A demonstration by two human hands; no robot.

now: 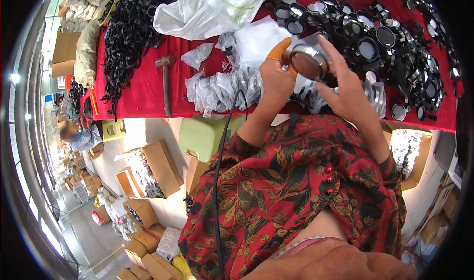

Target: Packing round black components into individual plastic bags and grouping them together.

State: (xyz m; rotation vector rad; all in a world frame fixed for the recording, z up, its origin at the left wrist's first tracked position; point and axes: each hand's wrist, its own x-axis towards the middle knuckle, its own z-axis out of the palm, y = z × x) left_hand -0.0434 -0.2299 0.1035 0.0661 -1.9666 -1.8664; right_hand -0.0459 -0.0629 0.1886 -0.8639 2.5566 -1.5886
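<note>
- Round metal-rimmed piece point(308, 64), dark brownish face: one, upper centre of the frame, tilted between the two hands above the near edge of the table point(140, 101).
- Left hand point(277, 80): one, orange covers on thumb and finger; grip closed in on the piece's left rim.
- Right hand point(349, 90): one, bare; grip partly spread around the piece's right side, thumb below, fingers above. Firm contact: cannot tell.
- Handling, by judgement: stiff, fairly light; smooth rim likely slippery, face probably easily marked. Best held by opposite sides of the rim, clear of the face.
- Black-banded round pieces point(368, 49), pale faces: dozens, heaped upper right, overlapping; exact count not possible.
- Black straps point(132, 40): one large tangled heap, upper left; single pieces uncountable.
- Hammer point(167, 85): one, left of centre, head toward the top.
- Bagged pieces point(222, 93): one crowded row along the table's near edge; bags run together, number uncertain.
- Small clear bag point(196, 56): one, apart, just right of the hammer.
- White sack point(180, 17): one, top centre.
- Green stool point(198, 136): one, below the table edge.
</note>
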